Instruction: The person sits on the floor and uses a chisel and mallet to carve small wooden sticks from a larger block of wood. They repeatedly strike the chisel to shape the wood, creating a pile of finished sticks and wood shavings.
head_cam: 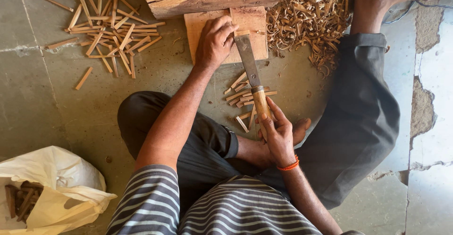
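Gripping the knife [250, 70] by its wooden handle with fingers curled shut, the right hand [278, 136] risks nicking the left hand [214, 41], whose fingers pinch a thin stick on the board [200, 27] beside the blade.

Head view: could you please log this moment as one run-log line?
left hand: on wooden board | right hand: grips knife handle | blade over board edge | wood sticks below | shavings right

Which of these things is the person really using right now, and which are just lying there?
In use: knife in the right hand; small wood piece under the left hand; wooden board.

Lying about: stick pile, curly shavings, white bag, cut sticks.
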